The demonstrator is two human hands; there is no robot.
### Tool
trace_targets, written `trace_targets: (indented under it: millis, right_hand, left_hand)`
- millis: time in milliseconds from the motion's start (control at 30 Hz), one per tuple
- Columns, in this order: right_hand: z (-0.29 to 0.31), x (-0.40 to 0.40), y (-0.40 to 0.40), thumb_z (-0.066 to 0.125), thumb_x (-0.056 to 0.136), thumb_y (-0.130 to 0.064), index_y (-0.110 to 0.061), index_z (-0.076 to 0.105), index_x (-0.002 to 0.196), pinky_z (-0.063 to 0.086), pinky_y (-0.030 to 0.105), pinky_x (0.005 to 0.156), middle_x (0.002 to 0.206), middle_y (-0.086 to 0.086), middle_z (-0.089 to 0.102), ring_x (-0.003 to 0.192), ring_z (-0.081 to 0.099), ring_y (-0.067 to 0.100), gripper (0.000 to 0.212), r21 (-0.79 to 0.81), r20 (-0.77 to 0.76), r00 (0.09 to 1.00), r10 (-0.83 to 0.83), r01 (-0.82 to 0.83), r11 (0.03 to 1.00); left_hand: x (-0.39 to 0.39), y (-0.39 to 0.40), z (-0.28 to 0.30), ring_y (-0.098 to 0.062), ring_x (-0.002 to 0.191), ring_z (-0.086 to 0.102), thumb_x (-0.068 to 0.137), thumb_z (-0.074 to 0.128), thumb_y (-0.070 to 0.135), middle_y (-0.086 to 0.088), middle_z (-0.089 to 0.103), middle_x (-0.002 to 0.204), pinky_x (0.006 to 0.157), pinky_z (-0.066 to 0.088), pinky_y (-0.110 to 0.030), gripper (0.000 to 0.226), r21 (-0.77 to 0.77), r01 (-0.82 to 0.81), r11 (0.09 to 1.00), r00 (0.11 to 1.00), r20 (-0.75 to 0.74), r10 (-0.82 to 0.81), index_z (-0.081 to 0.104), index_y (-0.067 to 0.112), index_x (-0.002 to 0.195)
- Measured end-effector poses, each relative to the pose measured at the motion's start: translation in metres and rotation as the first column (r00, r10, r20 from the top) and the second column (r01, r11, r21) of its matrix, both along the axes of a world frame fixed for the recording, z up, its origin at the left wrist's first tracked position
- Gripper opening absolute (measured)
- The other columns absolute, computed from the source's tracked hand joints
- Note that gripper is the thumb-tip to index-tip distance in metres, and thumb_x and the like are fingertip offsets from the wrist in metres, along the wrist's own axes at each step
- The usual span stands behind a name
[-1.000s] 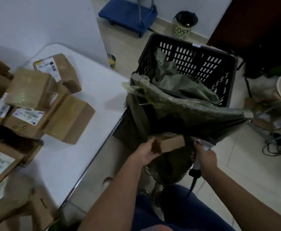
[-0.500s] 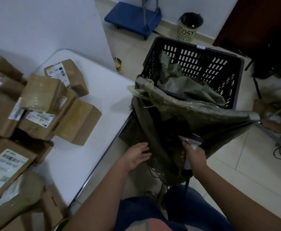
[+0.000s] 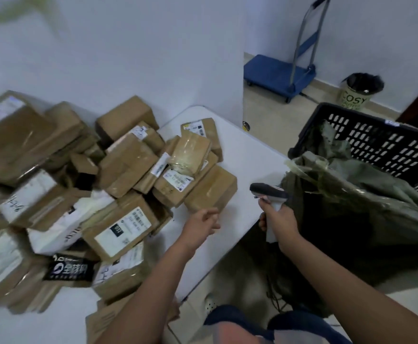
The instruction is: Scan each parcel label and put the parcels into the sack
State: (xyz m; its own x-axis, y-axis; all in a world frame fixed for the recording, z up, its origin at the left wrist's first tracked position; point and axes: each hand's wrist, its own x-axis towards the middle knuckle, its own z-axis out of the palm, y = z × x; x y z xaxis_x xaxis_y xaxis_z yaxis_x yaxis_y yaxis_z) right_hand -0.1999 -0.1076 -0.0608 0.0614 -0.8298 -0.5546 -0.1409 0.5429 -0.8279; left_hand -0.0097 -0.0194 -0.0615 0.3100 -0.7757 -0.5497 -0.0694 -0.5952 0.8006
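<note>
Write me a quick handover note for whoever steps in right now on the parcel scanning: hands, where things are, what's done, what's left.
Left hand: empty, fingers loosely curled, reaching over the white table toward the plain brown cardboard parcel at the near edge of the pile.
Right hand: grips the grey handheld barcode scanner, held between table and sack.
Olive-green woven sack: open, beside the table, draped against the black plastic crate.
Done: the sack's contents cannot be seen, so no count.
Left: the whole pile of brown parcels on the table needs scanning and bagging.
</note>
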Motion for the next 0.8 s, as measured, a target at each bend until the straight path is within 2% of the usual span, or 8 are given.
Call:
trace_targets:
  millis: [100,200,267,400,533,700,767,800]
  right_hand:
    - [0.013,0.034,-0.001,0.068,0.091,-0.027,-0.005,0.062,0.085,0.049,0.031,0.054,0.063,0.01,0.06,0.054,0.057,0.019,0.024,-0.029,0.061,0.998,0.016,-0.014,0.999]
    - [0.026,0.059,-0.009,0.069,0.09,-0.029,-0.006,0.062,0.079,0.05,0.032,0.056,0.061,0.009,0.061,0.054,0.058,0.02,0.026,-0.056,0.082,0.996,0.016,-0.012,0.998]
    - [0.033,0.07,-0.015,0.07,0.089,-0.03,-0.007,0.062,0.079,0.049,0.034,0.058,0.058,0.008,0.06,0.053,0.057,0.021,0.027,-0.071,0.094,0.996,0.006,0.001,0.997]
    - [0.046,0.077,-0.022,0.069,0.09,-0.026,-0.005,0.061,0.079,0.048,0.033,0.056,0.057,0.008,0.058,0.051,0.056,0.02,0.025,-0.091,0.109,0.994,-0.026,0.036,0.995]
    - [0.052,0.072,-0.024,0.069,0.09,-0.026,-0.006,0.062,0.08,0.048,0.032,0.056,0.059,0.007,0.059,0.052,0.056,0.02,0.024,-0.092,0.105,0.994,-0.038,0.048,0.995]
    - [0.051,0.063,-0.025,0.068,0.091,-0.024,-0.006,0.061,0.077,0.047,0.029,0.051,0.06,0.009,0.058,0.05,0.055,0.019,0.024,-0.076,0.115,0.991,-0.062,0.071,0.995]
    - [0.05,0.06,-0.024,0.068,0.092,-0.023,-0.005,0.061,0.077,0.048,0.029,0.051,0.06,0.009,0.059,0.049,0.056,0.018,0.024,-0.073,0.116,0.991,-0.061,0.07,0.995]
    - [0.049,0.059,-0.024,0.067,0.092,-0.023,-0.005,0.061,0.078,0.048,0.029,0.051,0.06,0.009,0.059,0.049,0.056,0.018,0.024,-0.071,0.118,0.991,-0.058,0.066,0.995]
  left_hand:
    - [0.034,0.003,0.023,-0.006,0.101,0.062,0.098,0.056,0.017,0.002,0.065,0.12,0.088,0.052,-0.026,0.029,-0.201,-0.009,0.98,0.925,0.37,0.084,0.062,0.024,0.126]
    - [0.061,-0.011,0.042,-0.016,0.125,0.048,0.095,0.063,0.024,0.001,0.047,0.138,0.106,0.04,-0.037,0.042,-0.308,0.113,0.945,0.656,0.737,0.162,0.054,0.025,0.135]
    - [0.071,-0.031,0.052,-0.024,0.142,0.029,0.092,0.066,0.039,-0.005,0.028,0.154,0.114,0.027,-0.046,0.062,-0.224,0.143,0.964,0.526,0.842,0.118,0.04,0.025,0.147]
    - [0.066,-0.079,0.057,-0.032,0.15,0.008,0.083,0.066,0.061,-0.014,0.003,0.162,0.118,0.014,-0.053,0.096,-0.047,0.186,0.981,0.425,0.904,-0.037,0.014,0.028,0.155]
    - [0.065,-0.107,0.05,-0.037,0.151,0.004,0.082,0.073,0.051,-0.021,-0.003,0.162,0.119,0.012,-0.053,0.1,0.032,0.164,0.986,0.454,0.885,-0.105,0.009,0.029,0.156]
    - [0.076,-0.105,0.052,-0.037,0.145,0.021,0.081,0.07,0.048,-0.02,0.021,0.155,0.116,0.022,-0.048,0.088,-0.013,0.17,0.985,0.543,0.835,-0.083,0.022,0.029,0.153]
    - [0.083,-0.097,0.057,-0.033,0.139,0.03,0.08,0.07,0.048,-0.014,0.032,0.149,0.115,0.028,-0.048,0.084,-0.134,0.162,0.978,0.64,0.769,-0.001,0.028,0.032,0.151]
    - [0.087,-0.091,0.06,-0.029,0.138,0.033,0.079,0.072,0.045,-0.009,0.035,0.147,0.114,0.032,-0.047,0.082,-0.213,0.146,0.966,0.727,0.685,0.041,0.03,0.035,0.149]
